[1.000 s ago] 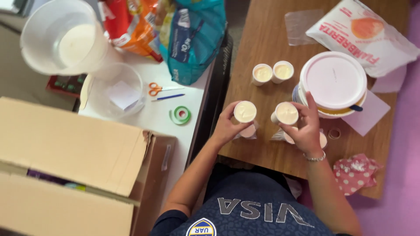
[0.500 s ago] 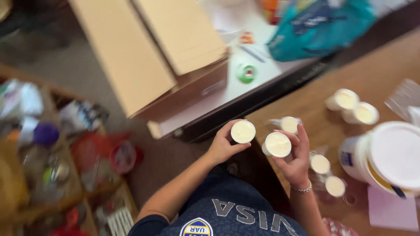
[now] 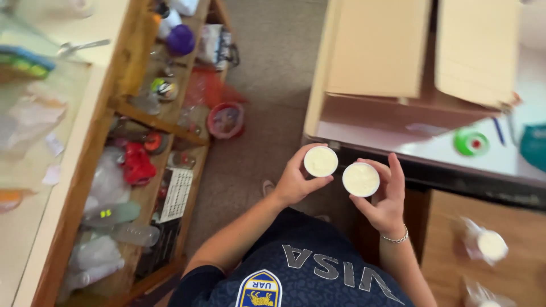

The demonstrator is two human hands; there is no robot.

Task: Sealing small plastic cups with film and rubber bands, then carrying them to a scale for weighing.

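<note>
The left hand (image 3: pixel 296 181) grips a small round cup (image 3: pixel 321 161) by its side, fingers curled around the wall, mouth facing straight up at the camera. It is filled nearly to the rim with a smooth, pale cream-coloured substance. Just to the right of this cup, almost touching it, the right hand (image 3: pixel 384 199) holds a second cup (image 3: pixel 360 179) of the same kind, thumb on one side and fingers on the other, also upright and filled with the same pale content. Both cups hang in the air above the floor, with their short axes vertical.

Beyond the first cup lies the edge of a white table (image 3: pixel 398 142) bearing an open cardboard box (image 3: pixel 415 51) with its flaps spread; inside it only a bare brown wall shows. A green roll of tape (image 3: pixel 471 142) sits on that table, well to the right of the cups. Lower right of the cups, a wooden table (image 3: pixel 449 227) carries more small cups (image 3: pixel 492 244), blurred, perhaps wrapped in clear film. Far left of the cups stands a wooden shelf unit (image 3: pixel 142 113) crowded with bottles, bags and a red bowl (image 3: pixel 226 120); its contents are too blurred to name. Nothing stands between the camera and either cup.
</note>
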